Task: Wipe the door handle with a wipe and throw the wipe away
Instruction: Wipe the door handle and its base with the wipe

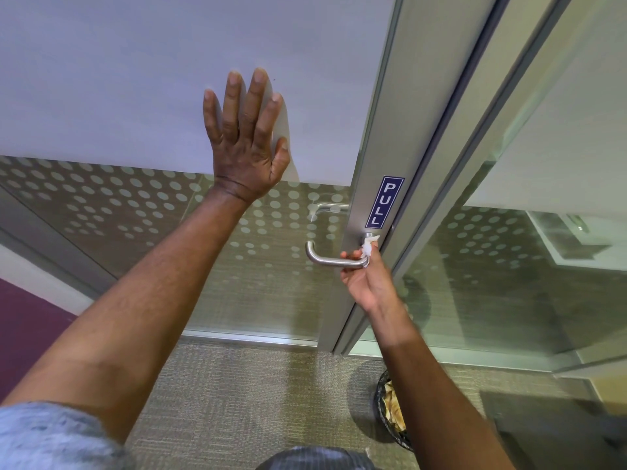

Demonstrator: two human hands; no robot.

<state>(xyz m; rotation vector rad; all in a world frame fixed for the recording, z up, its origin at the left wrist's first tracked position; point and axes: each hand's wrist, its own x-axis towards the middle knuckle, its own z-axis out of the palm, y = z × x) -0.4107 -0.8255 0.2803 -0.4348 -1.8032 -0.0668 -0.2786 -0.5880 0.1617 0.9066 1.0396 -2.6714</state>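
A brushed-metal lever door handle (325, 260) juts left from the aluminium stile of a glass door. My right hand (364, 278) comes up from below and pinches a small crumpled white wipe (369, 245) against the handle's base at the stile. My left hand (246, 139) lies flat with fingers spread on the frosted white band of the door glass, up and left of the handle. Part of the wipe is hidden inside my fingers.
A blue PULL sticker (385, 202) sits on the stile above the handle. A black mesh waste bin (390, 413) holding crumpled paper stands on the carpet at lower right, partly behind my right forearm. A fixed glass panel (509, 266) flanks the door on the right.
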